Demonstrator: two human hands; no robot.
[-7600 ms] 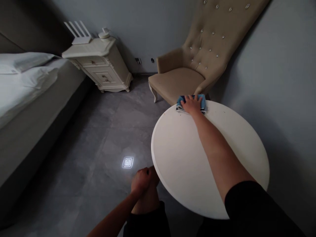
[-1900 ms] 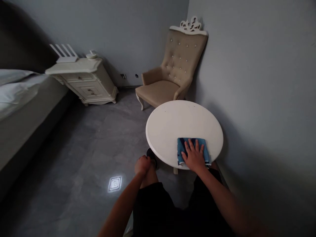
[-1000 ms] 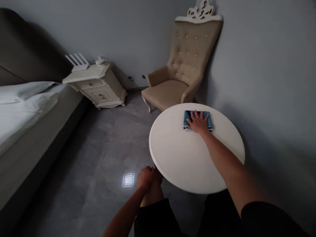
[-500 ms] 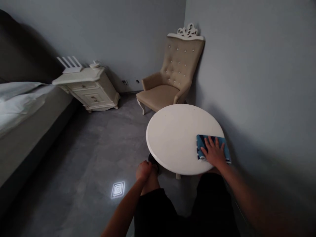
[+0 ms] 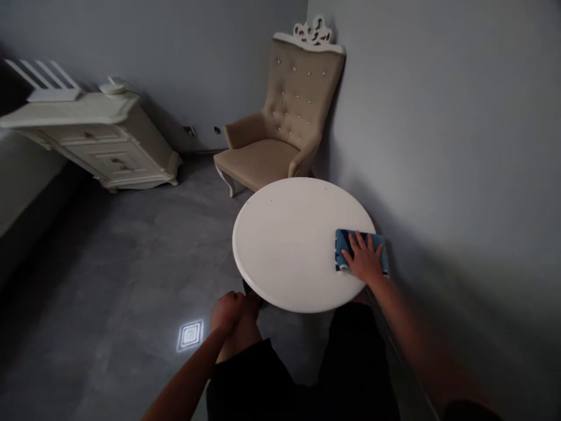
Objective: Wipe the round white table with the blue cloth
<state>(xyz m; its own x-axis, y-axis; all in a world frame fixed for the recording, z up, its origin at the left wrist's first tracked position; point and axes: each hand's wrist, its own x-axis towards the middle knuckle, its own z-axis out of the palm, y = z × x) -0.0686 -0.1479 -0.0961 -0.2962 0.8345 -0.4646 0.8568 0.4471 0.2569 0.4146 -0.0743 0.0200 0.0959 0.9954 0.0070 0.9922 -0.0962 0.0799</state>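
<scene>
My right hand [image 5: 363, 257] lies flat with fingers spread on a folded blue cloth [image 5: 342, 257], dark-patterned with a white edge. The cloth rests at the right side of a round white table [image 5: 284, 245], and one side of it reaches the table's rim. A few tiny dark specks show near the table's far edge. My left hand [image 5: 227, 313] rests on my left knee, to the left of the table's near rim. Its fingers are curled in, and I see nothing in it.
Behind the table stands a tan tufted armchair [image 5: 258, 161] in the corner. A white nightstand [image 5: 127, 155] at the left bears a white router [image 5: 55, 95] with several antennas. Part of a bed [image 5: 21, 175] shows at the far left. The grey wall runs close along the table's right.
The view has swung right, so the furniture appears farther left. My right hand and the cloth have slid slightly away from me along the table's right side. My left hand stays on the knee.
</scene>
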